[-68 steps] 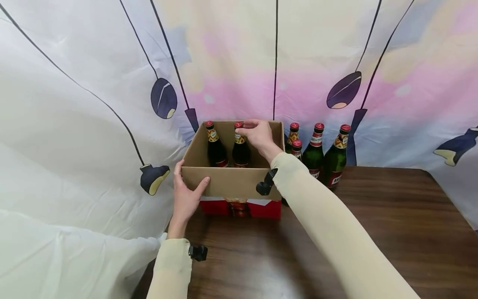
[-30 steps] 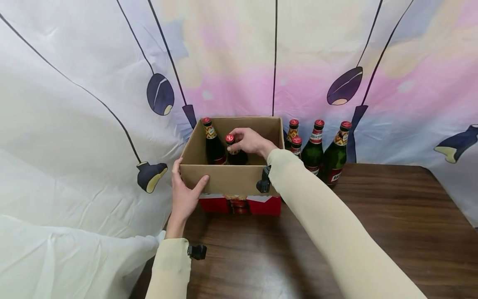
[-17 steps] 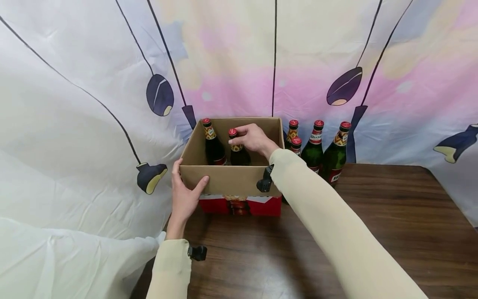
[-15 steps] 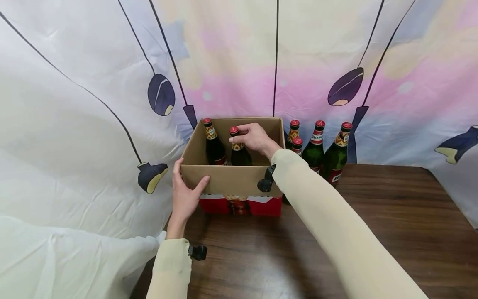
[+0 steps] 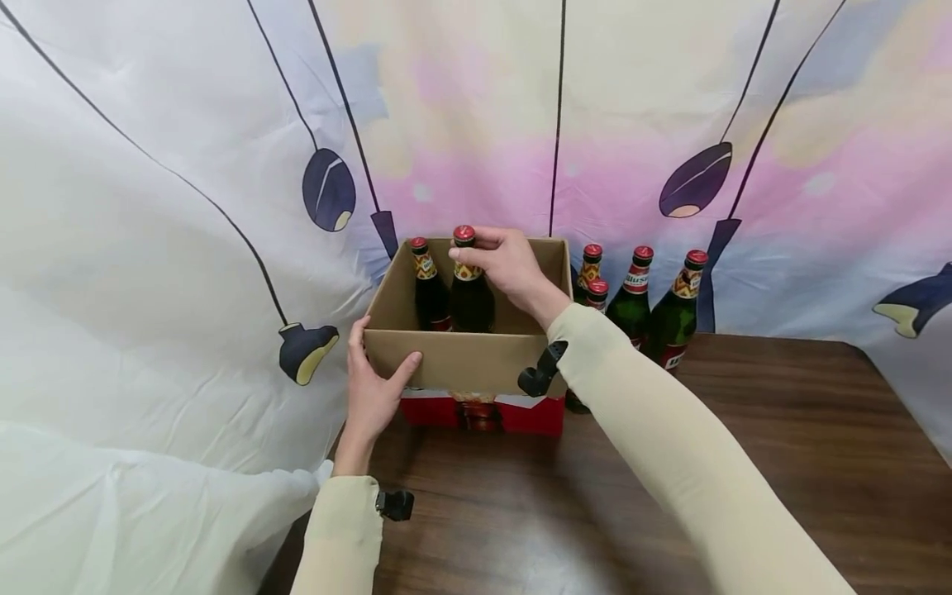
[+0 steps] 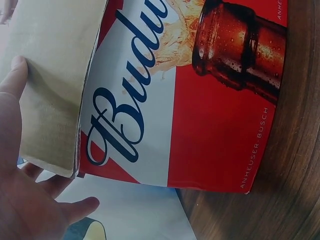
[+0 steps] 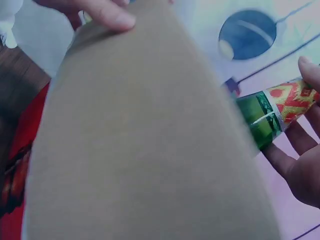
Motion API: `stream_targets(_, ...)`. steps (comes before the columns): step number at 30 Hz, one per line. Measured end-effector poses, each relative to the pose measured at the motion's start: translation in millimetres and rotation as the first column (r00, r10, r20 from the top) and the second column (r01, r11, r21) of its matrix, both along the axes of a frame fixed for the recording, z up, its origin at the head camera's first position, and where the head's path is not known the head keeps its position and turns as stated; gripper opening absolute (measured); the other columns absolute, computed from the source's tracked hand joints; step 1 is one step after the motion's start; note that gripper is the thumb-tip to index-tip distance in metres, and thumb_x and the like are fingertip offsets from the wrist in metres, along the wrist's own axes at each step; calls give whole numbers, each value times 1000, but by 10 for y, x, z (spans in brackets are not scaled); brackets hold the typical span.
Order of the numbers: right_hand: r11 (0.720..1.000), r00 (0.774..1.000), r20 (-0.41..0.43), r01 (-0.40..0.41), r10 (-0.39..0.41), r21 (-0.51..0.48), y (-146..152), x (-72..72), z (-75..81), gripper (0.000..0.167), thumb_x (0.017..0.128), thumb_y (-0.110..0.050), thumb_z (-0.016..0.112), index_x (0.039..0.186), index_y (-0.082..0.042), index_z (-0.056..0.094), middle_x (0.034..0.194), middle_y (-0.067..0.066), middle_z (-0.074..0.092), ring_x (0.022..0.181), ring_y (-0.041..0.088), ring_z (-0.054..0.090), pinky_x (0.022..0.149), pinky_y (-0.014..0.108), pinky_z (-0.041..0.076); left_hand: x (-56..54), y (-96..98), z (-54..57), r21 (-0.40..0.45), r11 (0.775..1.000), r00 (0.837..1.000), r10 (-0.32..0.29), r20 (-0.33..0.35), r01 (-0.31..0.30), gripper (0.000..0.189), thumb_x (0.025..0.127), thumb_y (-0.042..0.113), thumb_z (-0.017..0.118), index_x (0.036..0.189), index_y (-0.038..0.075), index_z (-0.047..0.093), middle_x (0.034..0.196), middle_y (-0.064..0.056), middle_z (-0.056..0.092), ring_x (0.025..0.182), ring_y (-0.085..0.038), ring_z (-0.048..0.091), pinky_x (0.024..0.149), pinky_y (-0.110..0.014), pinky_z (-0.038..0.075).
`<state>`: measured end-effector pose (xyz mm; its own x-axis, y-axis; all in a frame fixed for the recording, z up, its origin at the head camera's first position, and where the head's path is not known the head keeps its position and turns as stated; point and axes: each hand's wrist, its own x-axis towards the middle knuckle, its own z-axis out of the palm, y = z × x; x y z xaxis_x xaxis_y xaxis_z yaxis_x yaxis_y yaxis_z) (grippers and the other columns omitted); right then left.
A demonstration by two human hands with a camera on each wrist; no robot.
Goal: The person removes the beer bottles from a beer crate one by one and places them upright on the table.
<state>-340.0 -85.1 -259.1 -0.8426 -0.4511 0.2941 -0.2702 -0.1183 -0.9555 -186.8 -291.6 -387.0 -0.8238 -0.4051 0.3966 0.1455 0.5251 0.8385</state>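
In the head view my right hand [image 5: 513,263] pinches a green beer bottle [image 5: 473,306] by its neck, just under the red cap. The lower part of this bottle is hidden behind the front flap of the cardboard box [image 5: 461,360]. In the right wrist view the patterned neck label [image 7: 292,100] shows between thumb and fingers. A second beer bottle [image 5: 431,297] stands to the left inside the box. My left hand [image 5: 372,401] grips the box's front left corner, thumb on the front flap [image 6: 55,100] and fingers round the side.
Several green beer bottles [image 5: 628,310] with red caps stand close together against the right side of the box. Everything rests on a dark wooden table [image 5: 788,413]. A printed cloth [image 5: 476,107] hangs behind, and white fabric [image 5: 149,512] lies along the left.
The pinched bottle first went lower into the box, then rose with my right hand, its cap now higher than the other bottle's. My left hand has kept its hold on the corner.
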Motion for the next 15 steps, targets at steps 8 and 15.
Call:
stream_targets(8, 996, 998, 39, 58, -55, -66, 176, 194, 630, 44, 95, -15, 80, 137, -7, 71, 131, 14, 75, 111, 22, 72, 97, 34, 56, -78, -10, 5, -19, 999, 999, -26, -45, 26, 95, 91, 25, 84, 164, 25, 22, 165, -15, 29, 146, -34, 34, 119, -58, 29)
stream_targets(15, 975, 996, 1, 93, -95, -203, 447, 360, 1091, 39, 94, -11, 80, 131, -6, 74, 116, 8, 80, 99, 19, 68, 88, 29, 52, -122, -17, -20, -11, 999, 999, -39, -38, 39, 95, 93, 25, 82, 164, 27, 21, 165, -14, 29, 146, -34, 33, 120, -61, 29)
